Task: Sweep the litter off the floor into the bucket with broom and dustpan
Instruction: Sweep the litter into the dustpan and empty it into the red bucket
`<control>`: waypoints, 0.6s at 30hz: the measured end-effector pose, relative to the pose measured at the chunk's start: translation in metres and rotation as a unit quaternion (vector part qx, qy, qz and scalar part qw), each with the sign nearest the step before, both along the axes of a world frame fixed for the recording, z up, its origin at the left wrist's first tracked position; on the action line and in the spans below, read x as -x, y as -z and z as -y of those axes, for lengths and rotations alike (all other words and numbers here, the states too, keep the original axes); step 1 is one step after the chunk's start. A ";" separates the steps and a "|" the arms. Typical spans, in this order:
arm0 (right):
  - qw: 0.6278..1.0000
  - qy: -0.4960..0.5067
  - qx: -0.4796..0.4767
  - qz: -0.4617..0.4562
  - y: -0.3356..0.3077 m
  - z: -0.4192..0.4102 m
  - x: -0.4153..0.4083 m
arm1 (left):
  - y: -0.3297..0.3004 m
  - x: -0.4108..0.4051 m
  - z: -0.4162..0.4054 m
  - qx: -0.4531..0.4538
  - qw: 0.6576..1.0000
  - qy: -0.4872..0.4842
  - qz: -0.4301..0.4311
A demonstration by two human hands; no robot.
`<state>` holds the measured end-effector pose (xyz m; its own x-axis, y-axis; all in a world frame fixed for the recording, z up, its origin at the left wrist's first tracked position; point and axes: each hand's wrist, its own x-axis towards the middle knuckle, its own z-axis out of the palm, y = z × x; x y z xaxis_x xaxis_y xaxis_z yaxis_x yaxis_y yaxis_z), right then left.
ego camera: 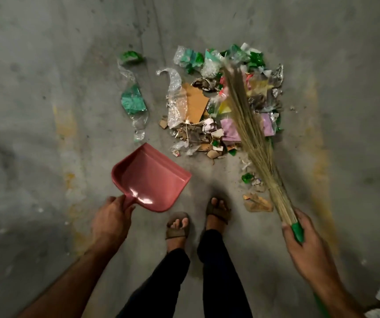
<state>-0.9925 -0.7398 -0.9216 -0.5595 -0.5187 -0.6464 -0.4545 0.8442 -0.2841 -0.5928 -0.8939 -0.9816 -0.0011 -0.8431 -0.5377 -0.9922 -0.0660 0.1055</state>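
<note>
My left hand [112, 218] grips the empty dustpan [150, 177] by its handle, mouth toward the litter [219, 99] heaped mid-floor, while my right-hand fingers [299, 239] wrap the broom [251, 136], bristles over the pile to drag it in; no bucket visible

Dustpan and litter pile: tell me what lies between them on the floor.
Nothing visible does. The pink dustpan, held by the left hand, has its open edge facing the litter pile across bare concrete. The broom, gripped by the right hand, lies over the pile's right side.
</note>
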 end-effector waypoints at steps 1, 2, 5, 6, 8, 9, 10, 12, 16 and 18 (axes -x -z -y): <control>1.000 -0.017 0.001 -0.023 0.011 0.014 0.002 | 0.006 0.008 0.011 0.001 1.000 0.007 0.012; 0.998 -0.036 0.003 -0.048 0.021 0.026 0.005 | 0.014 0.015 0.023 -0.001 1.000 0.013 0.023; 0.991 -0.092 0.017 -0.098 0.050 0.068 0.015 | 0.050 0.033 0.062 -0.021 0.997 0.041 0.055; 0.988 -0.103 0.014 -0.118 0.061 0.080 0.021 | 0.066 0.038 0.074 -0.024 0.996 0.061 0.063; 0.981 -0.124 -0.002 -0.146 0.082 0.102 0.032 | 0.100 0.042 0.095 -0.021 0.993 0.088 0.079; 0.978 -0.137 -0.016 -0.155 0.094 0.109 0.038 | 0.117 0.044 0.106 -0.019 0.992 0.096 0.081; 0.975 -0.149 -0.031 -0.162 0.104 0.115 0.044 | 0.133 0.047 0.116 -0.018 0.991 0.105 0.079; 0.969 -0.181 -0.052 -0.161 0.127 0.124 0.055 | 0.161 0.049 0.134 -0.013 0.990 0.114 0.081; 0.958 -0.231 -0.096 -0.142 0.165 0.129 0.061 | 0.195 0.050 0.155 -0.002 0.990 0.133 0.036; 0.955 -0.251 -0.100 -0.122 0.176 0.126 0.057 | 0.207 0.052 0.164 -0.015 0.990 0.141 0.006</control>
